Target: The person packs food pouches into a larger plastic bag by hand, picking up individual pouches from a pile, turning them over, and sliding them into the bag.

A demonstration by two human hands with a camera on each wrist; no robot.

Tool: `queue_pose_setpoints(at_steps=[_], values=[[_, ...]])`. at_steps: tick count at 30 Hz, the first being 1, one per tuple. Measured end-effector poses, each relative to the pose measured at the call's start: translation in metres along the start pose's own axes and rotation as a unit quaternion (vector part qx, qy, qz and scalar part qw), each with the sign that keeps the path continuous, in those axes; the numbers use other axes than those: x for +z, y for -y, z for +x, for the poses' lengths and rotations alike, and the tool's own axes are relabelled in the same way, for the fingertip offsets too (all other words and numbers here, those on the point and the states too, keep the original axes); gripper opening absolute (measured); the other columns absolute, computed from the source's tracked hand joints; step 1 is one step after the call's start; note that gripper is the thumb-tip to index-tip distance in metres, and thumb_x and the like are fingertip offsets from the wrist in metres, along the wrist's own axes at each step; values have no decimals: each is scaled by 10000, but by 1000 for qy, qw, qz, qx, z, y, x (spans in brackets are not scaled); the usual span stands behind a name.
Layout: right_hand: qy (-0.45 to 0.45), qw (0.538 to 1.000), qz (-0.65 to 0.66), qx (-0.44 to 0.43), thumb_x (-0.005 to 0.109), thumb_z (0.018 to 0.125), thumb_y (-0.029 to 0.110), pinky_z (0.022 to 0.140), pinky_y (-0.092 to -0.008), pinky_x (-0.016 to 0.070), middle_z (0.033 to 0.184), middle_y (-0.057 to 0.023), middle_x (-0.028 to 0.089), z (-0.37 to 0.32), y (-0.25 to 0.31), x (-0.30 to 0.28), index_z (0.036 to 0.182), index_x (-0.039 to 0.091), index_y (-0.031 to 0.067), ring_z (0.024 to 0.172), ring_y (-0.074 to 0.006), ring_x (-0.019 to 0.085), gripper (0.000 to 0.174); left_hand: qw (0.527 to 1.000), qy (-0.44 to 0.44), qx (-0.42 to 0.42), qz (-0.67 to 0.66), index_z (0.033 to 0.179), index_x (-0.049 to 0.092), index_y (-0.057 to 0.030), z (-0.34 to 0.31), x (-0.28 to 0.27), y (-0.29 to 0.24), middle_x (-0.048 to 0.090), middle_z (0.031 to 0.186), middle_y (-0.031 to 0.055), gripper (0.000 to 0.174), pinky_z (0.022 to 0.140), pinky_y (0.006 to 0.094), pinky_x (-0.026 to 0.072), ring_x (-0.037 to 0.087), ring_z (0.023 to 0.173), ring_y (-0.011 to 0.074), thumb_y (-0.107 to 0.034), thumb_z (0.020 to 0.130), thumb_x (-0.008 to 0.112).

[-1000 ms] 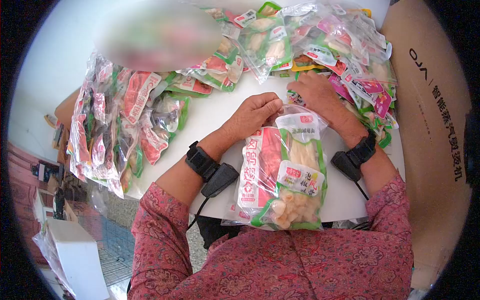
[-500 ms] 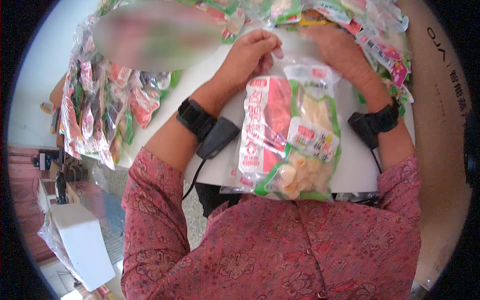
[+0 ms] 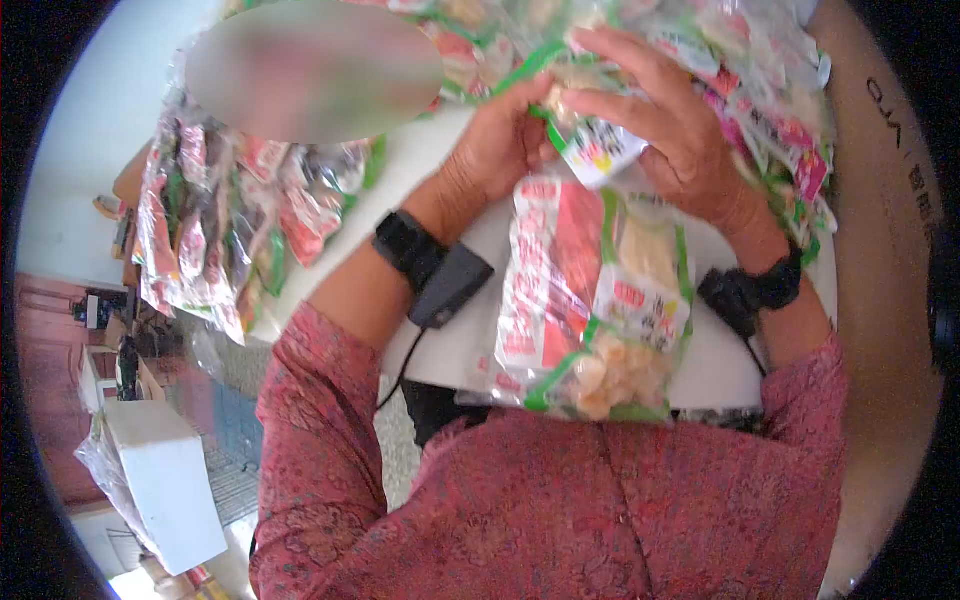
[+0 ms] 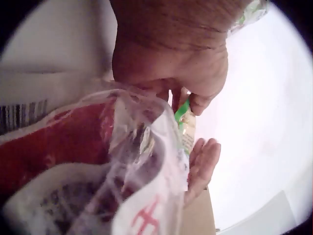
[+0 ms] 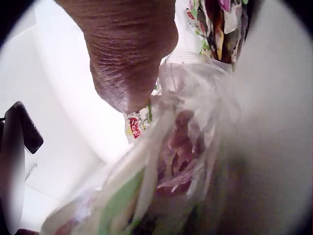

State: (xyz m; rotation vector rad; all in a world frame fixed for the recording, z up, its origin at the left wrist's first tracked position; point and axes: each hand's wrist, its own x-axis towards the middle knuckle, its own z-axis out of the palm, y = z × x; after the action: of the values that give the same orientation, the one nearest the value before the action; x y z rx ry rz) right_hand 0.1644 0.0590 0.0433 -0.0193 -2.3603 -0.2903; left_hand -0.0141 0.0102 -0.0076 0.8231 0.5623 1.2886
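Observation:
In the head view my left hand [image 3: 497,145] pinches a green-edged food packet [image 3: 597,150] above the table. Its label is white, and the left wrist view shows its green edge [image 4: 183,110] at my curled fingers. My right hand [image 3: 690,150] is beside the packet's other side with fingers spread and fairly straight. Below both hands lies a large clear plastic bag [image 3: 505,380]. Inside it are a red and white packet [image 3: 545,280] and a green-edged packet of pale food [image 3: 640,250]. Close up, the bag's crumpled film [image 5: 195,93] fills much of the right wrist view.
Packets in clear bags are heaped at the left [image 3: 215,230] of the white table [image 3: 440,345]. Another heap [image 3: 770,110] stands at the back right, next to a tall brown cardboard box [image 3: 880,300]. A blurred patch covers the upper left.
My right hand has come from the back-right heap toward my left hand. A green-edged packet is now between the hands, and my left hand pinches it. The large bag stays in front of me.

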Motion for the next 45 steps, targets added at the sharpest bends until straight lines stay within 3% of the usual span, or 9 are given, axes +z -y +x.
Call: queue_pose_setpoints(at_steps=[4, 6, 7, 10, 13, 17, 29, 39, 45], values=[[-91, 926, 216, 295, 520, 778, 153, 859, -374, 417, 1160, -137, 491, -19, -10, 16, 1108, 510, 83, 1039, -221, 505, 337, 998, -40, 31, 31, 962, 493, -66, 3, -4, 3, 524, 739, 3, 313, 403, 201, 234, 337, 476, 71, -364, 878, 445], [-122, 640, 573, 497, 469, 854, 306, 825, -336, 444, 1109, -108, 533, -25, -13, 19, 1115, 486, 42, 993, -189, 538, 372, 998, -33, 25, 55, 1018, 491, -77, 3, -7, 3, 539, 800, -1, 335, 419, 199, 255, 360, 509, 73, -378, 881, 436], [-123, 642, 573, 495, 469, 854, 306, 825, -336, 444, 1109, -108, 533, -25, -12, 19, 1115, 486, 42, 993, -189, 538, 372, 997, -31, 12, 73, 1073, 488, -88, 4, -11, 6, 553, 862, -5, 364, 434, 197, 275, 384, 542, 76, -392, 883, 428], [-150, 425, 709, 542, 454, 870, 341, 767, -313, 482, 927, -61, 588, -31, -12, 34, 1091, 479, 11, 847, -156, 588, 397, 997, -57, -5, 56, 1013, 498, -90, 5, -15, 10, 544, 835, -1, 358, 420, 203, 253, 367, 514, 78, -412, 886, 410], [-45, 532, 689, 491, 514, 849, 263, 720, -289, 500, 929, -61, 590, -39, -6, 36, 1090, 481, 20, 824, -139, 590, 343, 995, -79, 3, 55, 976, 500, -93, 2, -6, 9, 524, 765, 1, 365, 419, 209, 253, 356, 504, 82, -430, 885, 398], [-34, 524, 688, 501, 547, 829, 198, 645, -246, 506, 916, -66, 590, -45, -14, 41, 1073, 486, 11, 774, -128, 595, 313, 988, -153, -12, 27, 954, 475, -88, 0, -2, 7, 491, 692, 7, 333, 381, 188, 249, 379, 466, 71, -407, 884, 413], [-212, 741, 418, 482, 547, 842, 239, 549, -181, 391, 777, 29, 551, -37, -30, 24, 950, 577, 41, 678, -28, 472, 228, 986, -16, -38, 164, 1015, 523, -71, -3, 0, 8, 541, 734, -42, 202, 422, 169, 284, 387, 503, 21, -121, 820, 541], [-273, 631, 514, 513, 526, 851, 205, 616, -222, 451, 870, -39, 591, -35, -22, 35, 1056, 515, 0, 782, -106, 561, 290, 989, -38, -56, 130, 987, 506, -66, -2, -2, 1, 518, 726, -15, 188, 397, 172, 289, 385, 485, 39, -184, 843, 538], [-137, 644, 574, 488, 497, 864, 198, 591, -242, 460, 871, -91, 599, -45, -21, 44, 1010, 507, 5, 736, -166, 603, 243, 992, -72, -22, 106, 996, 494, -68, -1, 0, 2, 522, 768, -5, 199, 396, 169, 284, 392, 499, 43, -193, 847, 536]])
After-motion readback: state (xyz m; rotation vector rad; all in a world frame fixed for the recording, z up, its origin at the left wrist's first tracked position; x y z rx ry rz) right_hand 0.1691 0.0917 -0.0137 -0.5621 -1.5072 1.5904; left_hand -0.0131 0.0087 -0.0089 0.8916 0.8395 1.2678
